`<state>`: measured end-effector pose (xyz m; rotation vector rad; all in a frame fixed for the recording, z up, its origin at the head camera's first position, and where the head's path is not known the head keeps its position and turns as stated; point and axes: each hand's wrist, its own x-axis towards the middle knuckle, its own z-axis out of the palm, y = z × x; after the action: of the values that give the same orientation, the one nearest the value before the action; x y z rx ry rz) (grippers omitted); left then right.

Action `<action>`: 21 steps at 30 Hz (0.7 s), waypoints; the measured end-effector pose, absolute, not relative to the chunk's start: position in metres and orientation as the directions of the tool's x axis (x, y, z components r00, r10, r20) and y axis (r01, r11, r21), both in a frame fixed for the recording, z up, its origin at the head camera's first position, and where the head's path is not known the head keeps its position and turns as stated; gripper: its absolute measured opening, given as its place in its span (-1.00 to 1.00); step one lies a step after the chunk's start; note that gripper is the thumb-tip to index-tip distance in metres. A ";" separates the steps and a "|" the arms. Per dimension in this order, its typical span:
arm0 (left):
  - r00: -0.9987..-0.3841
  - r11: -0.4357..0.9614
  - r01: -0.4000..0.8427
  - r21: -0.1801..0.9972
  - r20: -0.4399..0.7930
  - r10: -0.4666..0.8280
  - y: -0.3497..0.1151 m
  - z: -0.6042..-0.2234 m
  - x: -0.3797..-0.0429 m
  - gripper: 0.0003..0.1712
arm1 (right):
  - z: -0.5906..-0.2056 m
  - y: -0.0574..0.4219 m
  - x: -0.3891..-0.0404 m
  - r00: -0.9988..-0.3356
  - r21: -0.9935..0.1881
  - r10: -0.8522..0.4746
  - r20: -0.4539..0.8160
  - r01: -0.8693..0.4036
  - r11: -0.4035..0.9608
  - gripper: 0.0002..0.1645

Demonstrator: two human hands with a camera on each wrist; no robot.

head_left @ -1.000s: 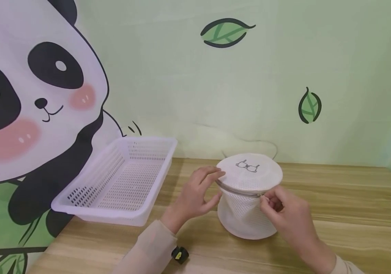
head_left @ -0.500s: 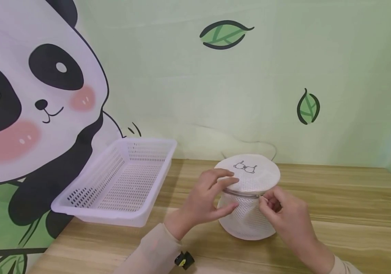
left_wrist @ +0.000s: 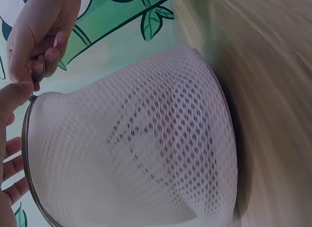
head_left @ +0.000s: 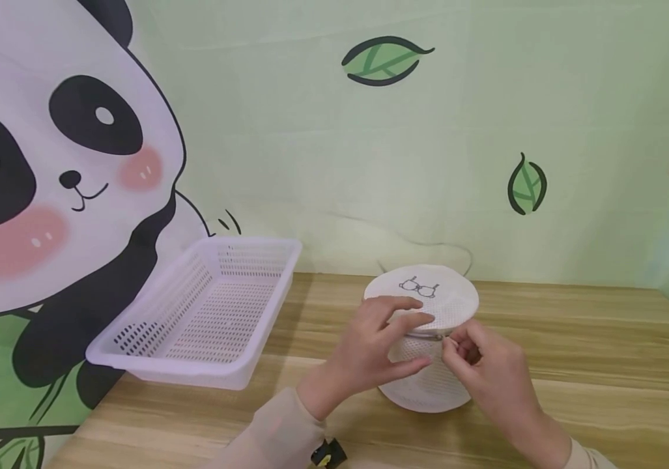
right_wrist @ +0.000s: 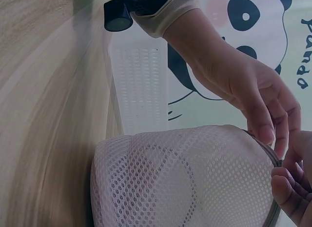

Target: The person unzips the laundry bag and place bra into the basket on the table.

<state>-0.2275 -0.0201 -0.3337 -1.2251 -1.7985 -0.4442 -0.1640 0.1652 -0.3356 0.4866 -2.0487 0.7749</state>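
A white mesh laundry bag (head_left: 428, 389), round and upright, stands on the table, glasses printed on its lid (head_left: 454, 293). A grey zipper (head_left: 422, 336) runs around the lid's rim. The thumb and curled forefinger of my right hand (head_left: 495, 374) pinch the zipper's pull, which the fingertips mostly hide. My left hand (head_left: 366, 348) lies at the front of the rim, fingers spread over the lid and thumb lower, close to the right fingertips. Through the mesh (left_wrist: 161, 129), dotted dark lines and a faint pinkish patch show in the left wrist view.
To the left stands a white slotted plastic basket (head_left: 252, 371) on the wooden table (head_left: 604, 365). A small black device (head_left: 329, 453) sits at the left sleeve. Behind, a wall cloth with a panda (head_left: 105, 215) and leaves closes off the table; a thin cord (head_left: 440, 243) shows before it.
My left hand has slid right along the front of the lid, toward my right hand. The right hand keeps its pinch at nearly the same spot.
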 end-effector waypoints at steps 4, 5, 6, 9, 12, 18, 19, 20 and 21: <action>-0.135 0.472 0.864 -0.175 0.823 0.552 -0.017 -0.337 -0.228 -0.41 | -0.336 0.165 -0.164 -0.557 -0.347 -0.052 0.829 -0.586 0.732 -0.75; -0.137 0.477 0.861 -0.174 0.824 0.549 -0.017 -0.338 -0.228 -0.42 | -0.336 0.165 -0.164 -0.559 -0.349 -0.053 0.828 -0.586 0.732 -0.75; -0.140 0.482 0.859 -0.174 0.826 0.547 -0.016 -0.340 -0.228 -0.43 | -0.336 0.165 -0.164 -0.561 -0.349 -0.054 0.826 -0.585 0.732 -0.75; -0.141 0.490 0.854 -0.173 0.830 0.540 -0.016 -0.343 -0.228 -0.48 | -0.336 0.164 -0.164 -0.563 -0.347 -0.057 0.824 -0.583 0.735 -0.74; -0.130 0.487 0.857 -0.171 0.841 0.525 -0.014 -0.346 -0.229 -0.54 | -0.337 0.164 -0.163 -0.562 -0.345 -0.059 0.825 -0.583 0.736 -0.74; -0.106 0.476 0.864 -0.167 0.862 0.495 -0.012 -0.349 -0.230 -0.63 | -0.337 0.163 -0.162 -0.554 -0.341 -0.062 0.830 -0.593 0.729 -0.73; -0.106 0.476 0.864 -0.165 0.864 0.492 -0.012 -0.349 -0.230 -0.63 | -0.337 0.163 -0.162 -0.554 -0.342 -0.062 0.830 -0.594 0.728 -0.73; -0.107 0.476 0.864 -0.162 0.865 0.490 -0.011 -0.349 -0.230 -0.64 | -0.337 0.163 -0.162 -0.554 -0.342 -0.063 0.830 -0.594 0.728 -0.72; -0.108 0.477 0.864 -0.160 0.867 0.487 -0.011 -0.349 -0.230 -0.65 | -0.337 0.163 -0.162 -0.555 -0.343 -0.062 0.830 -0.594 0.727 -0.72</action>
<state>-0.2296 -0.0112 -0.3494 -1.1530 -1.7549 -0.4873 -0.1617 0.1631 -0.3368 0.4967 -2.0605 0.7767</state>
